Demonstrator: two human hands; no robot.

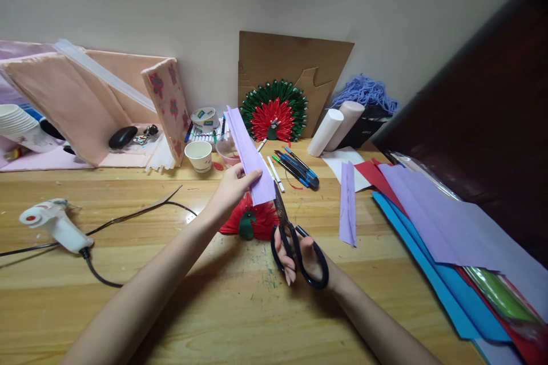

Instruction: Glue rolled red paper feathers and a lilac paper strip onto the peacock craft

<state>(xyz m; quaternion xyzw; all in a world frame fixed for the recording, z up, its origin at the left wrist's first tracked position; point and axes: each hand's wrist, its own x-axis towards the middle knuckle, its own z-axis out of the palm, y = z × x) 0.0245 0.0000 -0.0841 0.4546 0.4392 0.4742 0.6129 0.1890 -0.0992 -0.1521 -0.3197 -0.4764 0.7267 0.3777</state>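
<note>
Pinched in my left hand is a folded strip of purple crepe paper, held up at a slant above the table. My right hand grips black-handled scissors by their loops. The scissor blades point upward and meet the lower right edge of the strip; whether they are parted is hard to see. Behind and below the strip lies a red paper peacock with a green head, partly hidden by my left hand. Another purple strip rests on the table to the right.
A white glue gun with its black cord lies at the left. Pens, a paper cup and white rolls stand or lie farther back. A green-and-red peacock leans against cardboard. Coloured paper sheets cover the right side.
</note>
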